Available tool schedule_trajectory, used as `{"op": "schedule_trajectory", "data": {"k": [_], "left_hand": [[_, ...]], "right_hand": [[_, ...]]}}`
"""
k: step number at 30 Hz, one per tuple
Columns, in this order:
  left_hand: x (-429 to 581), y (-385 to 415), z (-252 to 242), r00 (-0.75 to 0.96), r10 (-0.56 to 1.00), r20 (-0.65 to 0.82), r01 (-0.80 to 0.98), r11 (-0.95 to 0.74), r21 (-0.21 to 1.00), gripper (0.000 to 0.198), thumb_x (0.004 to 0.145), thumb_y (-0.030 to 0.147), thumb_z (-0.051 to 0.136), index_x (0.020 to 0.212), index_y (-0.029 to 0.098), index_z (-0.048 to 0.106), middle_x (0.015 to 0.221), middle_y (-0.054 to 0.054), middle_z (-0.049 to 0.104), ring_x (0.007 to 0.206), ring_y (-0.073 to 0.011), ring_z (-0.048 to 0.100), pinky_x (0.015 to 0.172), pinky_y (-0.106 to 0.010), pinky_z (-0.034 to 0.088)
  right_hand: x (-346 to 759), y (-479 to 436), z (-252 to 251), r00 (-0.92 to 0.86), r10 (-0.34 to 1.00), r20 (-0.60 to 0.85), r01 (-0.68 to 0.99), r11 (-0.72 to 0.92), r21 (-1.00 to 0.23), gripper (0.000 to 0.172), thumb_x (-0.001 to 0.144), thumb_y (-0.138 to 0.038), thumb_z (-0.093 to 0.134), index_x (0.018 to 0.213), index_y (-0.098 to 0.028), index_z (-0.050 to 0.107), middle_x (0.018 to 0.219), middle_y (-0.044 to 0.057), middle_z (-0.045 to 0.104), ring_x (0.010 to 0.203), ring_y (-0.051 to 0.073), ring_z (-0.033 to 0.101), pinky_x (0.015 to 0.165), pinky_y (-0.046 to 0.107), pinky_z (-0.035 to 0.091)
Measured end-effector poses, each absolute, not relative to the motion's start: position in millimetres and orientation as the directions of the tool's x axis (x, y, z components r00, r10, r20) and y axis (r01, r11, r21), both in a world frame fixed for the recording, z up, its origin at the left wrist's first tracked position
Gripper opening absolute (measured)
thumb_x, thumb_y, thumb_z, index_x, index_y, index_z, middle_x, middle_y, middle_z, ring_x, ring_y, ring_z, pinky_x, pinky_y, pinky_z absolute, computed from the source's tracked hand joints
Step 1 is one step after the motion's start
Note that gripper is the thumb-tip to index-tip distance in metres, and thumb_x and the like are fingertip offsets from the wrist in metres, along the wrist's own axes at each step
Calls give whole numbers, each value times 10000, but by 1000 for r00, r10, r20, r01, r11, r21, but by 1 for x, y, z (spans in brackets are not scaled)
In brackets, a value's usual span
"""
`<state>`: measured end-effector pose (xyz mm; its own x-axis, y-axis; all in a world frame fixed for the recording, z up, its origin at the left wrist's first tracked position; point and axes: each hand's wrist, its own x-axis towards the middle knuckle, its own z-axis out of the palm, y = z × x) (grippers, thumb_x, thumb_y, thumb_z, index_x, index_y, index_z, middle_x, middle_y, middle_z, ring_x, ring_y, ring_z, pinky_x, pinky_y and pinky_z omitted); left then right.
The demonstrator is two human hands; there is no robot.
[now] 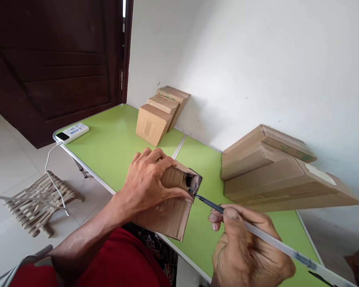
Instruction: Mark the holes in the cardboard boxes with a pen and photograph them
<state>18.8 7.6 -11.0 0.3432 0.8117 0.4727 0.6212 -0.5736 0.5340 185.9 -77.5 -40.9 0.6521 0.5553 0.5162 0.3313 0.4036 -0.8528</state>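
My left hand (pixel 151 181) grips a small brown cardboard box (pixel 164 217), fingers over its top and thumb along the near edge. The box is tilted above the front of the table, and its right end has a ragged opening with a dark inside. In my right hand (pixel 248 243) is a pen (pixel 269 239) with a dark front part and a pale, see-through barrel, pinched between thumb and fingers. Its tip meets the edge of the box by the opening, close to my left thumb. Whether the tip reaches inside cannot be made out.
Cardboard boxes (pixel 152 123) lean in a row on the green table (pixel 107 139) against the wall. More, larger boxes (pixel 275 179) lean at the right. A white device (pixel 73 132) with a cable lies on the left end. A woven stool (pixel 42 203) stands below.
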Motion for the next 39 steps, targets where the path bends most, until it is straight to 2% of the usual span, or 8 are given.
{"op": "schedule_trajectory", "data": {"k": [4, 6, 8, 11, 21, 25, 31, 39], "left_hand": [[18, 8, -12, 344, 818, 462, 628, -566, 534, 665, 697, 756, 847, 1117, 245, 776, 1049, -74, 724, 948, -281, 611, 855, -449, 471], [17, 8, -13, 348, 805, 481, 616, -583, 530, 652, 711, 739, 851, 1127, 243, 773, 1047, -76, 723, 945, -280, 612, 858, -452, 475], [16, 8, -15, 349, 790, 504, 603, -601, 525, 638, 706, 713, 871, 1134, 251, 769, 1050, -74, 727, 943, -279, 616, 861, -451, 479], [14, 9, -17, 346, 781, 519, 595, -611, 522, 624, 722, 708, 867, 1127, 245, 766, 1061, -81, 738, 935, -277, 621, 863, -449, 487], [12, 9, -18, 345, 777, 526, 599, -614, 515, 618, 736, 695, 869, 1135, 234, 763, 1086, -82, 740, 963, -285, 634, 863, -443, 480], [13, 8, -18, 348, 776, 526, 607, -615, 504, 605, 746, 708, 854, 1111, 234, 761, 1072, -85, 743, 944, -283, 634, 859, -442, 485], [11, 10, -20, 340, 774, 535, 600, -616, 510, 564, 795, 681, 833, 1130, 234, 755, 1087, -85, 740, 970, -288, 641, 880, -452, 492], [11, 12, -22, 332, 768, 547, 580, -623, 524, 562, 808, 672, 827, 1133, 218, 758, 1081, -87, 740, 949, -288, 635, 863, -459, 489]], "right_hand": [[210, -70, -40, 759, 433, 487, 350, 359, -865, 228, 907, -424, 760, 916, -205, 695, 687, -18, 633, 575, 182, 593, 549, 328, 452], [233, -65, -53, 698, 587, 410, 469, 57, -881, 316, 950, -523, 663, 866, -218, 654, 653, 0, 641, 567, 202, 591, 564, 339, 451], [257, -60, -73, 594, 788, 161, 657, -359, -663, 375, 1004, -522, 549, 758, -243, 591, 636, 35, 651, 603, 231, 613, 600, 349, 439], [279, -55, -107, 585, 795, -158, 747, -605, -276, 379, 1028, -428, 494, 690, -262, 535, 676, 82, 662, 709, 287, 663, 614, 357, 410], [276, -54, -136, 656, 702, -276, 701, -702, -121, 358, 1057, -403, 435, 971, -175, 698, 1000, 206, 741, 941, 363, 745, 706, 418, 528], [257, -40, -131, 663, 736, -138, 716, -677, -171, 403, 1078, -429, 413, 1226, -117, 619, 1231, 263, 678, 1089, 379, 716, 800, 449, 545], [227, 4, -153, 625, 779, -48, 734, -608, -302, 536, 943, -602, 651, 1154, -109, 653, 1238, 294, 641, 1213, 429, 649, 839, 467, 570], [248, 23, -170, 688, 718, -107, 622, -659, -423, 372, 1001, -486, 688, 1196, -169, 673, 1159, 78, 708, 989, 218, 704, 891, 436, 597]]}}
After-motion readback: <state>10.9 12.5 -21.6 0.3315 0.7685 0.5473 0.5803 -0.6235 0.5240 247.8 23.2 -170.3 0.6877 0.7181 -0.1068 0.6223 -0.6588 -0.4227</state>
